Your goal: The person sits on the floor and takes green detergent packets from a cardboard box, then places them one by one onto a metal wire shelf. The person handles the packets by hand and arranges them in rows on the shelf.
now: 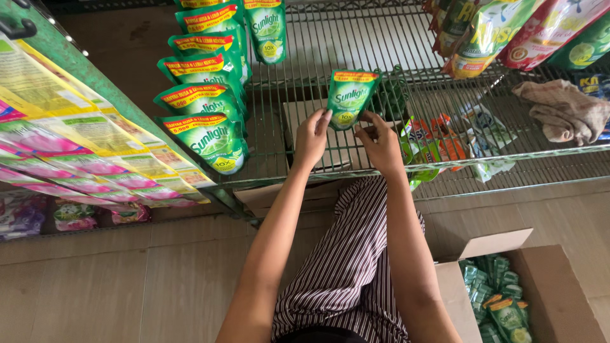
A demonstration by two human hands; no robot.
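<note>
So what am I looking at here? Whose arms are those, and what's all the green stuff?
This one picture comes from a camera worn on a person's head, looking down, so the two bare arms are that person's own. No machine here.

Together the left hand and the right hand hold one small green soap pouch by its bottom edge, over a wire shelf. On that shelf, to the left, a row of matching green pouches stands overlapping. To the right lie orange and white packets and a crumpled cloth.

Down on the tiled floor, an open cardboard box holds more green pouches. The striped fabric is the person's clothing.
</note>
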